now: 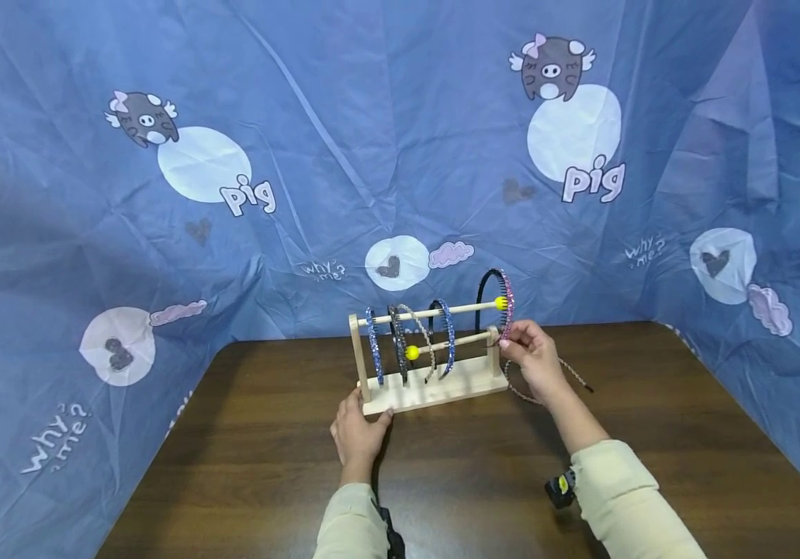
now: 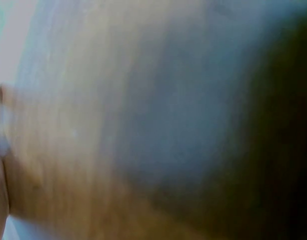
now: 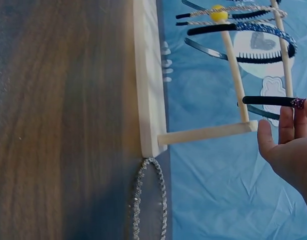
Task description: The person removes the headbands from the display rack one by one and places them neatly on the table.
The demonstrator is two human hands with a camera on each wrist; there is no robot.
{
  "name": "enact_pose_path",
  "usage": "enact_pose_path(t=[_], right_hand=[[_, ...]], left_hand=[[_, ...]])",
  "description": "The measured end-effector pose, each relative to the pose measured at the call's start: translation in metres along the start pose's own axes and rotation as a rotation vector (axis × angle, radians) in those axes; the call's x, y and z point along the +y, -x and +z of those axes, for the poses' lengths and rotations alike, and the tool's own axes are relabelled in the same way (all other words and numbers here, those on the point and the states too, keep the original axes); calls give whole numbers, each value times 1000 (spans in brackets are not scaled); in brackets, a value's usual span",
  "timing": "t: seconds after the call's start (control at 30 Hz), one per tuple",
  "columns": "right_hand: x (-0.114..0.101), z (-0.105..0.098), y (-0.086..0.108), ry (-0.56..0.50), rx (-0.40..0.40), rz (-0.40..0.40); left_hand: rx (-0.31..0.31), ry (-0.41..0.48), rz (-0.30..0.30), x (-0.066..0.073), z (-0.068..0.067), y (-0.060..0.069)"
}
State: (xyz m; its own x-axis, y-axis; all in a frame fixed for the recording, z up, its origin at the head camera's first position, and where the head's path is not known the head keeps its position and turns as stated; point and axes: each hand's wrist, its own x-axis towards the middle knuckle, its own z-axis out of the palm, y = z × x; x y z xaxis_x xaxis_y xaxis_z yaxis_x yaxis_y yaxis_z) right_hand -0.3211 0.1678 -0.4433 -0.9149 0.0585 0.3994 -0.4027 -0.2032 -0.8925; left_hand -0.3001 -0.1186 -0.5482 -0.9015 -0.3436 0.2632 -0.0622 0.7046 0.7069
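A wooden rack [image 1: 434,393] with two rods and yellow end balls stands on the table. Two blue headbands [image 1: 375,349], a dark one [image 1: 398,345] and a thin beige one hang on its rods. At the upper rod's right end, a pink headband [image 1: 509,299] loops around the rod by the yellow ball [image 1: 500,303]. My right hand [image 1: 535,361] pinches that headband's lower end; the right wrist view shows the hand [image 3: 293,145] at its dark-tipped end [image 3: 268,100]. My left hand [image 1: 359,435] holds the left end of the rack's base. The left wrist view is blurred.
A thin braided headband [image 1: 527,399] lies on the table [image 1: 469,481] at the rack's right end, partly behind my right hand; the right wrist view shows it beside the base [image 3: 164,200]. A blue patterned cloth [image 1: 386,140] hangs behind and at both sides.
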Motion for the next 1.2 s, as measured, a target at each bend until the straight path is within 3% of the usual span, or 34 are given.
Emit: enact_pose_path(t=[0.63,1.2], right_hand=[[-16,-21,-5,-188,78,-44],[-19,-46,4,-237,48,-92]], left_hand=[[15,14,-1,-2,1,1],[18,7,-4,-1,1,1]])
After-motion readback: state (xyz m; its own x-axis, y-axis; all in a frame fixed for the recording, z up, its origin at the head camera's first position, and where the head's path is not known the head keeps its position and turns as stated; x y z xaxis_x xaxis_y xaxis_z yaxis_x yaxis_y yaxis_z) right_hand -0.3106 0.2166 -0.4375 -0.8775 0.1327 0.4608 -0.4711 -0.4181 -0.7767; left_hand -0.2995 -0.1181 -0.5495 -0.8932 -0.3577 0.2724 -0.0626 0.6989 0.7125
